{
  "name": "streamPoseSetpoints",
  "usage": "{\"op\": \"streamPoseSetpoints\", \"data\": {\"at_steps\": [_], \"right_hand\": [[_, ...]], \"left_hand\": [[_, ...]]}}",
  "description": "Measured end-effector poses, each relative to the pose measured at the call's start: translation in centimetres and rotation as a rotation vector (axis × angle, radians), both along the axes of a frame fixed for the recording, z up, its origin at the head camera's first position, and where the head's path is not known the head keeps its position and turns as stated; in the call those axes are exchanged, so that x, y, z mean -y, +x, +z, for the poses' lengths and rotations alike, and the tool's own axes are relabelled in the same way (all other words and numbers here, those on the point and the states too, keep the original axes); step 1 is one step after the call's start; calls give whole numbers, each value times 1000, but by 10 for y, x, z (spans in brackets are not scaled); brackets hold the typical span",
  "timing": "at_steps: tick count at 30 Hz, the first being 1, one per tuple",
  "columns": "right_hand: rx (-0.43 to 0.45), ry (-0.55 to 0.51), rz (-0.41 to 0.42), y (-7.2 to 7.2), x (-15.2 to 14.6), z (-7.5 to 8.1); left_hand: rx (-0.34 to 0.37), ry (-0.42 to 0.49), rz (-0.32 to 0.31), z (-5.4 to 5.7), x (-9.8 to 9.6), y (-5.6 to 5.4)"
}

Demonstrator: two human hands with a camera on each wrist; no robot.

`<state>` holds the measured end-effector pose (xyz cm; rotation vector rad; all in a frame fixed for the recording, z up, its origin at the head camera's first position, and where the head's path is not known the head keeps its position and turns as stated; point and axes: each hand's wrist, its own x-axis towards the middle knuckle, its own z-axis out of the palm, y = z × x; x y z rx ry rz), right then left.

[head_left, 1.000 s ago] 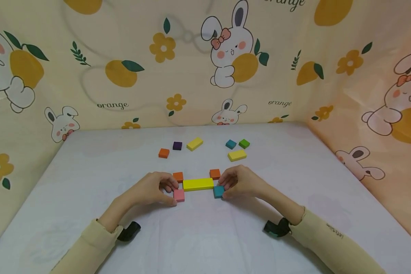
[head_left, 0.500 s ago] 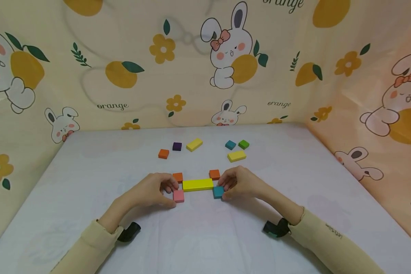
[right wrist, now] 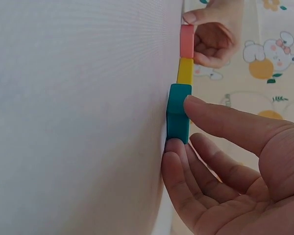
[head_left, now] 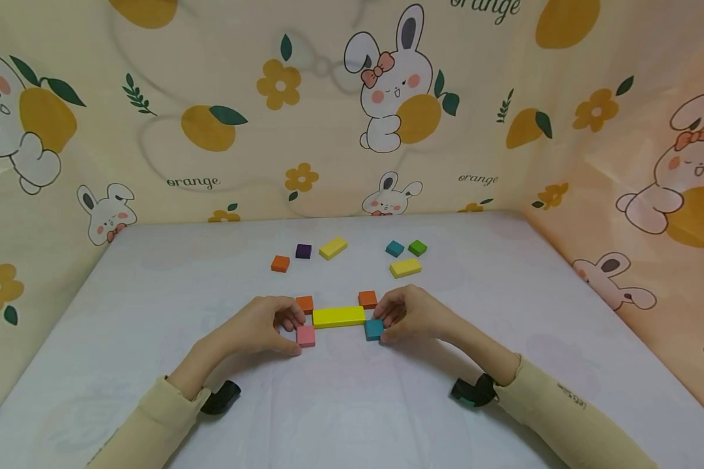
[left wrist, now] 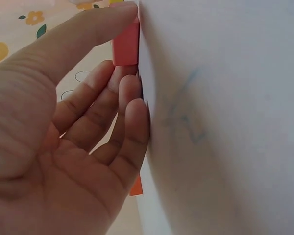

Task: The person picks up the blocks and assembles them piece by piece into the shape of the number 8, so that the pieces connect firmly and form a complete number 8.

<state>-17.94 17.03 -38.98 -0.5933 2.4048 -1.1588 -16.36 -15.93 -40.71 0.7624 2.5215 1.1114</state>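
At the table's middle lies a long yellow block [head_left: 339,317], with a small block at each corner. The pink block [head_left: 306,336] is at its near left corner. My left hand [head_left: 263,326] holds it, thumb on the near side and fingers curled behind. At the near right corner my right hand [head_left: 413,314] pinches the teal block [head_left: 373,329]; the right wrist view shows the thumb on the teal block [right wrist: 177,117] and fingertips against its end. One orange block [head_left: 304,304] lies behind the left fingers, and another orange block [head_left: 367,299] behind the right end of the yellow one.
Farther back on the white table [head_left: 340,404] lie an orange block [head_left: 280,264], a purple block [head_left: 303,251] and a yellow block [head_left: 333,248]. Back right are a blue block [head_left: 395,248], a green block [head_left: 418,247] and a second yellow block [head_left: 406,268]. A patterned cloth [head_left: 328,130] rises behind.
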Motion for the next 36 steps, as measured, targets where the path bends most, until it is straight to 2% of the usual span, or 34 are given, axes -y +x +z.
{"op": "streamPoseSetpoints", "data": {"at_steps": [7, 13, 16, 25, 29, 32, 36], "right_hand": [[12, -11, -2, 1, -1, -2], [7, 6, -24, 1, -1, -3], [0, 6, -27, 2, -1, -3], [-28, 21, -27, 2, -1, 0], [-27, 25, -27, 1, -1, 1], [-23, 22, -27, 1, -1, 0], [-19, 25, -31, 1, -1, -1]], "left_hand": [[11, -8, -25, 14, 7, 3], [-47, 19, 8, 35, 18, 1], [-83, 2, 25, 45, 23, -3], [-154, -69, 18, 75, 27, -15], [-180, -84, 20, 85, 27, -22], [-203, -77, 34, 88, 30, -32], [-223, -54, 103, 82, 36, -50]]}}
